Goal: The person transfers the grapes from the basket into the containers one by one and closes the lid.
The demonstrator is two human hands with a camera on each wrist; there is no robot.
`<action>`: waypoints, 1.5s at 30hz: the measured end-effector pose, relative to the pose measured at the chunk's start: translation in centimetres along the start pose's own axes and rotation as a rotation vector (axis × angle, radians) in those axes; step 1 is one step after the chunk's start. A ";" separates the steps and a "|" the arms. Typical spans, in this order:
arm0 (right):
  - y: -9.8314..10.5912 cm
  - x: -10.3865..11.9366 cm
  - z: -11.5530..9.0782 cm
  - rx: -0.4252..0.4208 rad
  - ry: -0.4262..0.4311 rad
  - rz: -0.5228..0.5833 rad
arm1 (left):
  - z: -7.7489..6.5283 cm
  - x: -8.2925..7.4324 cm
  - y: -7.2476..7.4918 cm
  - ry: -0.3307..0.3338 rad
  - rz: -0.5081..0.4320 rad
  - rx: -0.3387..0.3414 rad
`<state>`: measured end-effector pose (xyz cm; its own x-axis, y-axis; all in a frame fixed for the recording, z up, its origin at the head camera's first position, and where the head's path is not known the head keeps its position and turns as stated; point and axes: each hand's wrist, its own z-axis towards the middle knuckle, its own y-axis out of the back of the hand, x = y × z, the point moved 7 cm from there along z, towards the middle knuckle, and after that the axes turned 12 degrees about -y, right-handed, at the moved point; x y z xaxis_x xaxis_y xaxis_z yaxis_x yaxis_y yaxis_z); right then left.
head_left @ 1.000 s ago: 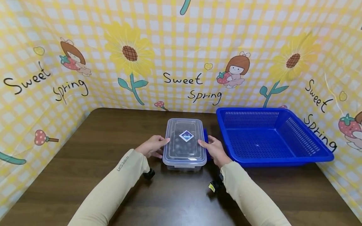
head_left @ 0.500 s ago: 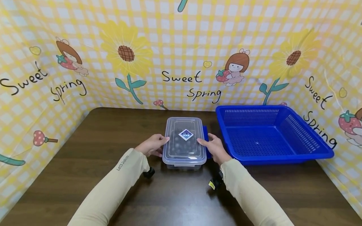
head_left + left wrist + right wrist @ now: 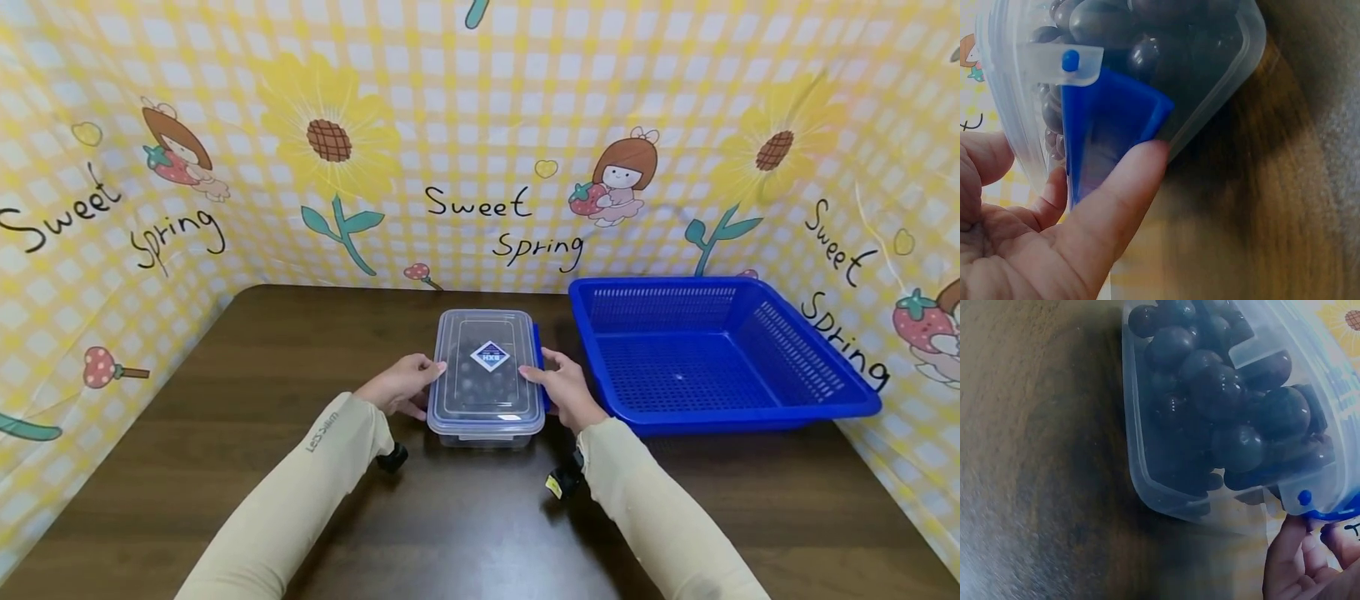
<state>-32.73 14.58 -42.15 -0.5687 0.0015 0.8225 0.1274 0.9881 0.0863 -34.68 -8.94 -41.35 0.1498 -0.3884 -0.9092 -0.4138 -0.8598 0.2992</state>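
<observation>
A clear plastic food container with its lid on stands mid-table, full of dark, glossy round balls. My left hand grips its left side, thumb on the lid's edge. In the left wrist view, a fingertip of that hand touches the free edge of a blue clip, which hangs angled out from the wall. On the right side, my right hand holds the container with its thumb on the lid. Its other fingers are at the second blue clip, also partly seen in the right wrist view.
A blue perforated plastic basket stands on the brown wooden table, to the right of the container. Behind and beside the table hangs a yellow checked cloth. A black wrist camera sits below the right hand.
The right blue clip has swung in towards the container's wall and sticks out less than half a second ago. Both hands have stayed at its sides. The head view has shifted slightly.
</observation>
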 end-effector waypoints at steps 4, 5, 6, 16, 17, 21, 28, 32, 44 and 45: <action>-0.1 0.4 -0.2 -0.036 0.014 -0.012 | -0.1 0.0 -0.2 -0.003 -0.011 0.006; -0.1 0.4 -0.3 -0.044 0.015 -0.019 | -0.1 0.1 -0.2 0.001 -0.013 0.007; -0.2 0.5 -0.4 -0.053 0.020 -0.030 | -0.2 0.2 -0.2 0.007 -0.015 0.005; -0.5 0.8 -1.1 -0.106 0.085 -0.132 | -0.3 0.7 -0.3 0.020 -0.007 0.001; -0.5 0.9 -1.1 -0.109 0.084 -0.143 | -0.2 0.7 -0.3 0.019 -0.007 -0.001; -0.6 1.1 -1.1 -0.102 0.076 -0.160 | -0.2 0.6 -0.2 0.017 -0.005 -0.004; -0.8 1.2 -0.9 -0.092 0.055 -0.195 | -0.1 0.7 0.1 0.017 0.003 -0.013; -0.8 1.2 -0.9 -0.100 0.048 -0.202 | 0.0 0.8 0.4 0.027 0.016 -0.026; -0.7 1.6 -1.1 -0.100 0.060 -0.213 | 0.0 0.0 0.9 0.050 -0.013 -0.086; -0.7 1.6 -1.1 -0.100 0.061 -0.213 | 0.0 -0.1 0.9 0.046 -0.019 -0.092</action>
<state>-32.82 13.74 -40.25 -0.5418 -0.2176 0.8118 0.0915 0.9449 0.3144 -35.10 -9.65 -41.02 0.1991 -0.3847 -0.9013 -0.3265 -0.8932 0.3091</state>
